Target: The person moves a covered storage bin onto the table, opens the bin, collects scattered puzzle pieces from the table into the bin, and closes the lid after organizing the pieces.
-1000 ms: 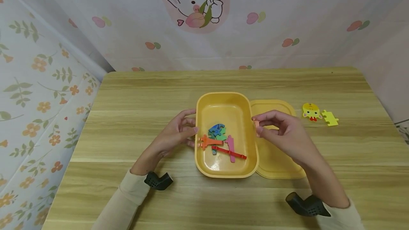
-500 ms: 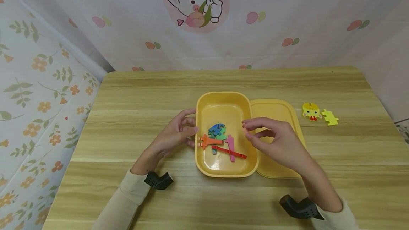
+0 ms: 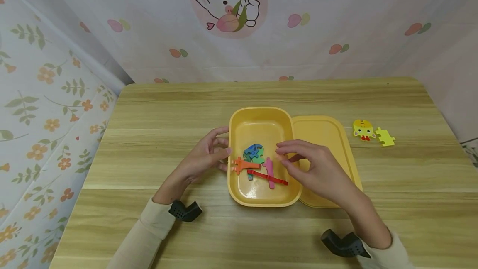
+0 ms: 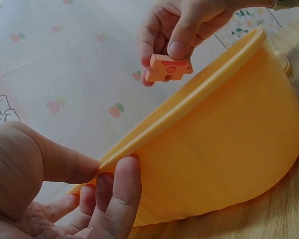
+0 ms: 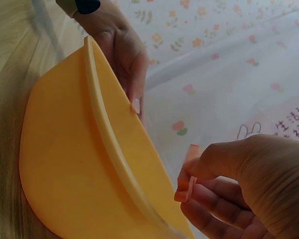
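Observation:
My left hand [image 3: 207, 152] grips the left rim of a yellow plastic box [image 3: 261, 132], thumb over the edge and fingers outside. Above the box's right part, my right hand [image 3: 313, 165] pinches an orange puzzle piece [image 4: 168, 68] between thumb and fingers. In the left wrist view that piece shows a red mark and notched edges. Loose puzzle pieces lie on the box floor: a blue one [image 3: 254, 151], a green one [image 3: 258, 157], an orange one [image 3: 246, 165], a pink one [image 3: 269, 173] and a thin red strip [image 3: 267, 177].
A yellow lid [image 3: 328, 136] lies flat at the box's right, partly under my right hand. Farther right on the wooden table [image 3: 168, 111] are an animal-face puzzle piece [image 3: 364, 130] and a plain yellow piece [image 3: 385, 137]. A printed curtain [image 3: 142, 7] hangs behind.
My right hand has moved left with the orange puzzle piece, from the box's right rim to over its inside. The left hand keeps its place on the rim.

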Demonstrator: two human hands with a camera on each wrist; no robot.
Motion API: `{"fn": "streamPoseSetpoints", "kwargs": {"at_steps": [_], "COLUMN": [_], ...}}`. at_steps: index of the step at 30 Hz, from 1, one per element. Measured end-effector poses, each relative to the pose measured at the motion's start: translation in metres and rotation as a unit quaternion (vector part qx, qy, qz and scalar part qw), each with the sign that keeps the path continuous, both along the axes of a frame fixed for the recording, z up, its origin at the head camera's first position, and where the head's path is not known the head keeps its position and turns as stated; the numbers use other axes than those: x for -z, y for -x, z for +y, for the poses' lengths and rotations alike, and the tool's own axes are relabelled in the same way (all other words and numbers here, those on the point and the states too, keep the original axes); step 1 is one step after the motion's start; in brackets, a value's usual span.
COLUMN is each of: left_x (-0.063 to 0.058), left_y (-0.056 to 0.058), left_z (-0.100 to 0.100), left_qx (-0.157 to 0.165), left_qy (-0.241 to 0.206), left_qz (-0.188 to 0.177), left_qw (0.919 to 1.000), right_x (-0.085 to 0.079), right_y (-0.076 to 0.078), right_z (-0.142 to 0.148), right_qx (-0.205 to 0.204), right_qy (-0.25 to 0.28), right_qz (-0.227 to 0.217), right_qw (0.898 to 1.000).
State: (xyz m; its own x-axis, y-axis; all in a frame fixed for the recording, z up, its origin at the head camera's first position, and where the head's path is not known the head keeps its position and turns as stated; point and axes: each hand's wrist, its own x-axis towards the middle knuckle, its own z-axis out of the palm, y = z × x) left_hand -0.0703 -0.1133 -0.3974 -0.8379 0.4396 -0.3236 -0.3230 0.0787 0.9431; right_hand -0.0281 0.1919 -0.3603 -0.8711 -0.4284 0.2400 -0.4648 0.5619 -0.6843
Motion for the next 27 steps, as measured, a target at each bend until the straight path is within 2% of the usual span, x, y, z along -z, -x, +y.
{"fn": "streamPoseSetpoints", "kwargs": {"at_steps": [9, 16, 27], "left_x": [0.0, 0.001, -0.001], "left_y": [0.0, 0.0, 0.0], "left_z": [0.0, -0.001, -0.001], "left_qx": [0.0, 0.004, 0.004], "left_qy": [0.001, 0.001, 0.006], "left_qz": [-0.002, 0.006, 0.003], "left_qw": [1.0, 1.0, 1.0], "right_x": [0.001, -0.001, 0.002], "right_y": [0.002, 0.007, 0.016], "right_z": [0.005, 0.016, 0.038], "right_qx": [0.013, 0.055, 0.101], "right_qy": [0.01, -0.006, 0.009], "right_qz": [0.016, 0.029, 0.07], "right_qw": [1.0, 0.998, 0.992]}}
